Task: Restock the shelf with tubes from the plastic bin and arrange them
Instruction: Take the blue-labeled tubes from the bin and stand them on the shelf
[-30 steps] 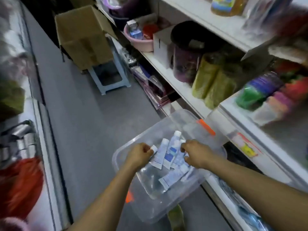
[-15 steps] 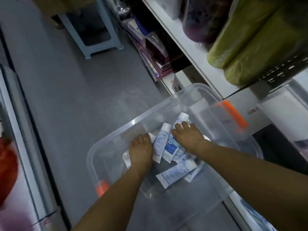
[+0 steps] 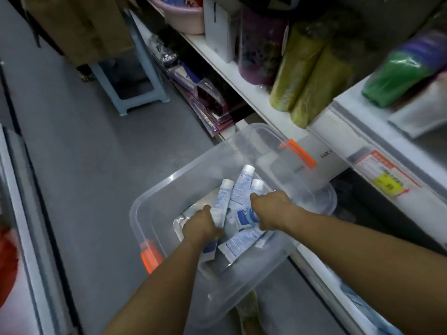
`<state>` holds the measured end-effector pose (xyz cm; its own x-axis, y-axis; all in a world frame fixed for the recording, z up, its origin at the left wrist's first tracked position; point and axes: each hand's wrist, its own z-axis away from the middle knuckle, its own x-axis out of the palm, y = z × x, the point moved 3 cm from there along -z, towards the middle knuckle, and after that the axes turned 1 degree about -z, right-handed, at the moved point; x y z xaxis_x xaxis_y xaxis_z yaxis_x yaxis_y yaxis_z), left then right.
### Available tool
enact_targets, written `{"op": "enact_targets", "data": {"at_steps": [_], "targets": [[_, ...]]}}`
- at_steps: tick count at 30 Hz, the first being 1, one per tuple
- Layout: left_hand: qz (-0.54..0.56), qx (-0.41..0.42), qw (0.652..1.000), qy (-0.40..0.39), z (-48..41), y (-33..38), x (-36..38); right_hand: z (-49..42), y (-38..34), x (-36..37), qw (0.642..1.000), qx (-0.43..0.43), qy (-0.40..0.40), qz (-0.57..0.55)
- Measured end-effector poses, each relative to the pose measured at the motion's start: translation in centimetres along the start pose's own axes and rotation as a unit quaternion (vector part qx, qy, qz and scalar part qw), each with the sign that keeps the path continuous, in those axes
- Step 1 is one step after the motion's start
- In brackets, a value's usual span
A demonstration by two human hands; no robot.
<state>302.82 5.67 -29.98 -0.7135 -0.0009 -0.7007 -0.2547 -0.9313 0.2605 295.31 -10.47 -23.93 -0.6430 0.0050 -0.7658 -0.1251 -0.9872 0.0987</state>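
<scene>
A clear plastic bin (image 3: 154,201) with orange clips stands on the floor below me, holding several white and blue tubes (image 3: 238,243). Both my hands are inside it. My left hand (image 3: 200,226) grips the lower end of a white-capped tube (image 3: 223,197). My right hand (image 3: 268,209) is curled round a bunch of tubes (image 3: 242,187) whose caps point away from me. More tubes lie loose on the bin's bottom under my hands. The white shelf (image 3: 256,102) runs along the right.
The shelf carries yellow-green wrapped rolls (image 3: 304,78), a dark jar (image 3: 261,44), a white box (image 3: 217,25) and a pink basin (image 3: 186,18). A price label (image 3: 384,175) sits on a nearer shelf edge. A pale stool (image 3: 135,78) under a cardboard box (image 3: 79,25) stands up the grey aisle.
Both hands have closed round tubes and gathered them into bunches with the caps pointing away. My view has shifted slightly, showing more of the shelf.
</scene>
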Motion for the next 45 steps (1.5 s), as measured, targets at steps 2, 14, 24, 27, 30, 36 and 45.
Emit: {"op": "enact_targets", "data": {"at_steps": [2, 14, 24, 27, 30, 36, 45], "targets": [[-0.023, 0.02, 0.999, 0.019, 2.4, 0.4, -1.2, 2.7, 0.0, -0.7, 0.999, 0.034, 0.013, -0.04], [0.51, -0.013, 0.859, 0.036, 30.5, -1.4, -5.2, 30.6, -4.4, -0.7, 0.791, 0.121, 0.143, -0.582], [0.603, 0.101, 0.766, -0.197, 50.6, 7.4, 0.8, 52.7, -4.6, 1.1, 0.637, 0.12, 0.25, -0.719], [0.532, 0.153, 0.804, -0.218, 54.6, 11.0, 1.6, 57.7, -2.9, 1.8, 0.608, 0.134, 0.301, -0.723], [0.473, 0.238, 0.818, -0.223, 58.1, 15.0, 2.0, 63.1, -1.2, 2.4, 0.585, 0.14, 0.355, -0.715], [0.395, 0.356, 0.821, -0.208, 66.6, 24.0, 4.6, 75.0, 2.4, 5.2, 0.596, 0.155, 0.408, -0.674], [0.384, 0.429, 0.793, -0.199, 78.7, 36.2, 13.5, 92.4, 9.2, 14.0, 0.588, 0.166, 0.427, -0.666]]}}
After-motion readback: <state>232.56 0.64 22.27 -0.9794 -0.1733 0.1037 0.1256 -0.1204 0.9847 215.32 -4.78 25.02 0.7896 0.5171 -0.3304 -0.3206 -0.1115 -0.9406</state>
